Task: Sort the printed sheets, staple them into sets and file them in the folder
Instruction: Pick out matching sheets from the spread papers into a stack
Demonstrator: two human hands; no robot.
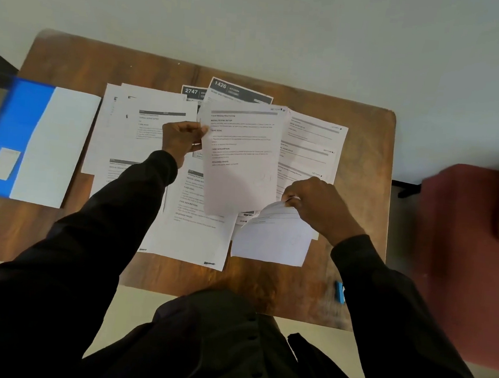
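Partly, two gripped sheets (242,158) hide others (145,125) (print blurred).

The brown wooden worktop (367,133) carries white printed sheets (190,232) centrally, an open blue folder (15,126) at nine o'clock, and a small blue object (339,291) at five.

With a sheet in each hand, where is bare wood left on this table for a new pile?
Bare wood: the far-left corner behind the blue folder, a narrow strip along the table's right edge, and the near edge in front of the spread sheets, beside the small blue object. The middle is crowded with overlapping sheets.
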